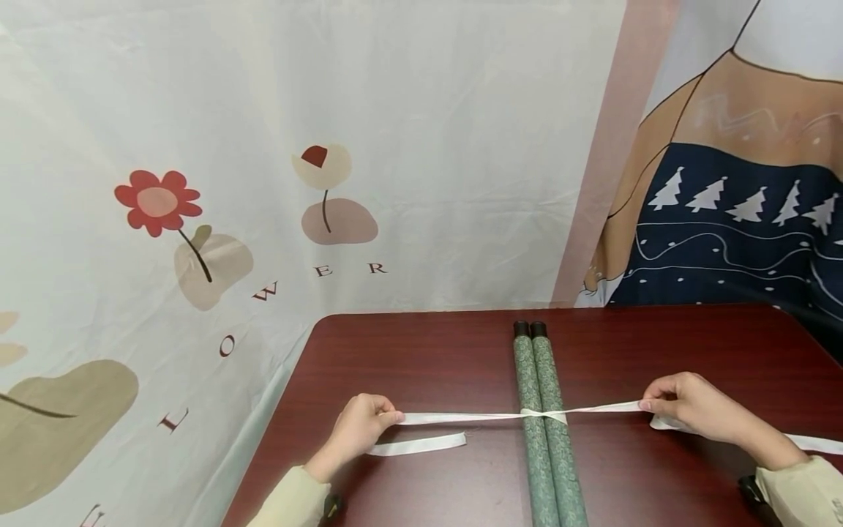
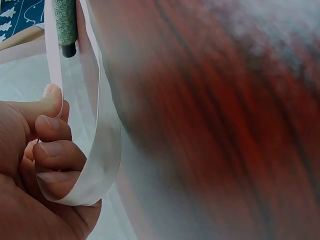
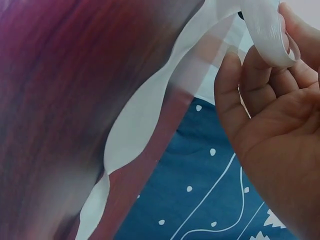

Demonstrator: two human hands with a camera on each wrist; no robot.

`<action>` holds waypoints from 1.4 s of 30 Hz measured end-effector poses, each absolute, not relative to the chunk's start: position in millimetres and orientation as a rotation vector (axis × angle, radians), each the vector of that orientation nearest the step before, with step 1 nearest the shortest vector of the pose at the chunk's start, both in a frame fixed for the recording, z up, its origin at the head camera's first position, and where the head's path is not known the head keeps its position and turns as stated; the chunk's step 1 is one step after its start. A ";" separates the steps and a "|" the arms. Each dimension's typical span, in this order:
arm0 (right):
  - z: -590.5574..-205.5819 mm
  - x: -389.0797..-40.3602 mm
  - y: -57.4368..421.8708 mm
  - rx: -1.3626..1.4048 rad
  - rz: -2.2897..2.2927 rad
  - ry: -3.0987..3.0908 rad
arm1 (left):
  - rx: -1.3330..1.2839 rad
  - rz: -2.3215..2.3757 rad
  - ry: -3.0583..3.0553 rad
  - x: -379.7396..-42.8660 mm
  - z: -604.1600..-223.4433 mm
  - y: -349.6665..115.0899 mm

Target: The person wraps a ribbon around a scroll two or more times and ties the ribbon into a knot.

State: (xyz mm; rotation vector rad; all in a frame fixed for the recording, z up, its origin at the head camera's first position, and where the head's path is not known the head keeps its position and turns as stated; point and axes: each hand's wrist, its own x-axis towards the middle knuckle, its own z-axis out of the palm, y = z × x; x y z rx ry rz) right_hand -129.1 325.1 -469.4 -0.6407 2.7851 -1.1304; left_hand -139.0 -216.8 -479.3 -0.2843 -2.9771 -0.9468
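At lower centre of the head view: two green rolls (image 1: pixel 540 454), laid side by side on a red table (image 1: pixel 428 359), crossed by a white ribbon (image 1: pixel 544 414). At lower left, the ribbon is pinched between thumb and fingers by the left hand (image 1: pixel 358 426); at lower right, likewise by the right hand (image 1: pixel 701 410). Both spans are held straight.

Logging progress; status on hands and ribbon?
Left hand, right hand: each pinching white ribbon, taut. Ribbon crosses over two green rolls. Nothing seen blocking either hand.
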 end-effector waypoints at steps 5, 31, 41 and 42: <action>-467.6 -128.3 325.2 -0.634 -1.107 2.803 | -0.284 -0.939 -2.988 -138.7 -479.0 -217.0; -462.1 -123.8 324.8 -0.625 -1.035 2.804 | -0.236 -0.931 -2.975 -138.4 -482.4 -211.9; -460.2 -124.9 323.8 -0.606 -1.036 2.800 | -0.289 -0.912 -3.002 -139.0 -477.3 -211.1; -459.7 -125.2 323.4 -0.603 -1.033 2.804 | -0.291 -0.913 -3.005 -139.0 -477.1 -211.0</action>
